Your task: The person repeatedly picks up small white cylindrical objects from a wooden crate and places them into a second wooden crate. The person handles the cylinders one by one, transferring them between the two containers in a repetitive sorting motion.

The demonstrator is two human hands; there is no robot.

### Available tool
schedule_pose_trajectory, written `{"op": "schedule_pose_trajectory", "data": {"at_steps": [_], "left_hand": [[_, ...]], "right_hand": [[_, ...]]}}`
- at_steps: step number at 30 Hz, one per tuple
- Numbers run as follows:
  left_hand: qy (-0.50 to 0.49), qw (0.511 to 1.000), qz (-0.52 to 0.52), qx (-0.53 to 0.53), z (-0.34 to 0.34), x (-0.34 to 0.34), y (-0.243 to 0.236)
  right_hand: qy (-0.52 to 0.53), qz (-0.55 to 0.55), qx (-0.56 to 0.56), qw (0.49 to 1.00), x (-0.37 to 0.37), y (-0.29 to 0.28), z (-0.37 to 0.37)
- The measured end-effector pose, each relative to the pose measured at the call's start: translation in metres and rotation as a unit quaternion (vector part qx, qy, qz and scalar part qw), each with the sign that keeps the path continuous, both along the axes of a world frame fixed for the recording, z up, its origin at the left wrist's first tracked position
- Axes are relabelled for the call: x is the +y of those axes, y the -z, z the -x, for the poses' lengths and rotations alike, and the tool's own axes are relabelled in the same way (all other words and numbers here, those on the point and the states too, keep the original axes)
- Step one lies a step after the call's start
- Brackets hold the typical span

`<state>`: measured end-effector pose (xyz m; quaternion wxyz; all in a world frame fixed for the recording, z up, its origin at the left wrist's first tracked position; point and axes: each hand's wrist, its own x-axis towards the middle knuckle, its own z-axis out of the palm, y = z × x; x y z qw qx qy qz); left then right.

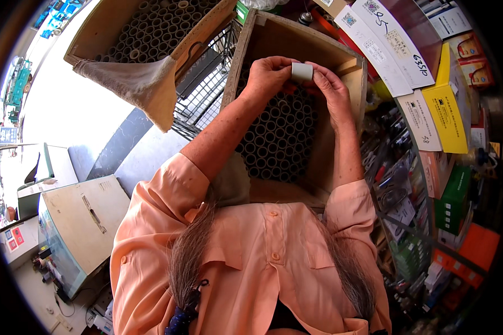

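A short pale grey cylinder [302,72] is held sideways between my two hands, over a wooden box [341,139] with many dark round tubes [274,139] packed upright inside. My left hand [269,75] is closed on the cylinder's left end. My right hand [330,89] grips its right end with thumb and fingers. Part of the box's contents is hidden behind my hands and arms.
A second wooden box [184,61] of tubes, draped with beige cloth [134,92], stands at upper left near a black wire rack [204,95]. Cartons [450,97] and assorted goods line the right. A pale cabinet [81,218] stands at lower left.
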<state>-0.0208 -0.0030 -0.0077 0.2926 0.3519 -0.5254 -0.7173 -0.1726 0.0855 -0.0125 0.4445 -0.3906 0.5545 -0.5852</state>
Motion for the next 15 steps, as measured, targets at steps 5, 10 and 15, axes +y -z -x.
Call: {"op": "schedule_pose_trajectory", "data": {"at_steps": [5, 10, 15], "left_hand": [[-0.004, 1.000, -0.007, 0.007, 0.001, -0.001, 0.003], [0.000, 1.000, 0.005, -0.011, 0.000, 0.000, 0.002], [-0.046, 0.999, -0.013, -0.003, 0.002, -0.002, 0.006]], "right_hand": [[0.023, 0.038, -0.006, 0.999, 0.000, -0.006, -0.009], [0.040, 0.049, 0.005, 0.998, -0.002, -0.004, -0.006], [0.086, 0.006, 0.154, 0.984, -0.012, 0.011, 0.020]]}}
